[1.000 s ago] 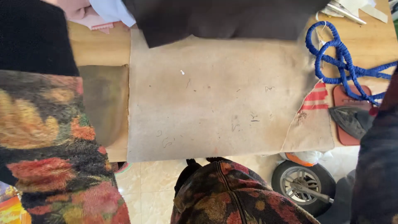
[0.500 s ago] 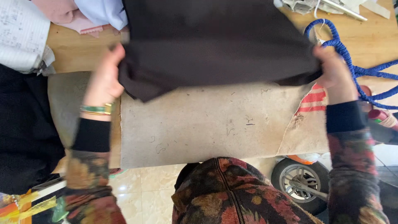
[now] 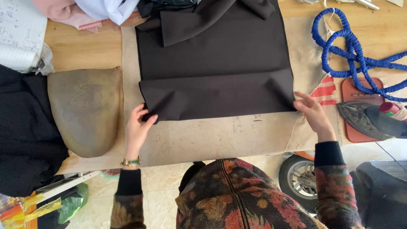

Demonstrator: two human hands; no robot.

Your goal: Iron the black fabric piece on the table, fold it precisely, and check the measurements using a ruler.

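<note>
The left hand [image 3: 137, 127] pinches the near left corner of the dark brown cloth [image 3: 216, 63] between thumb and fingers, a green and gold bracelet [image 3: 131, 161] at its wrist. The right hand [image 3: 313, 113] lies with fingers stretched flat on the near right corner of the same cloth, pressing the edge down. The cloth is spread flat across the middle of the beige pressing pad [image 3: 220, 135], its near part folded over into a band that runs from one hand to the other; its far end is bunched in loose folds at the far edge of the table.

Just left of the left hand, a rounded tan pressing cushion [image 3: 82, 110] rests at the pad's left edge, and beyond it a black garment [image 3: 25, 131] hangs over the left side of the wooden table [image 3: 85, 48]. In the far left corner lie a sheet of white lined paper [image 3: 19, 34] with handwriting and a heap of pink and white fabric [image 3: 85, 8]. Right of the right hand, a flat iron [image 3: 366, 121] sits on a red rectangular mat [image 3: 352, 87] near the right edge, with a coiled blue cord [image 3: 347, 51] looped on the table behind it. A red-and-white striped patch [image 3: 324, 91] shows on the pad beside the right hand. Below the near edge, a small wheel [image 3: 299, 182] stands on the tiled floor.
</note>
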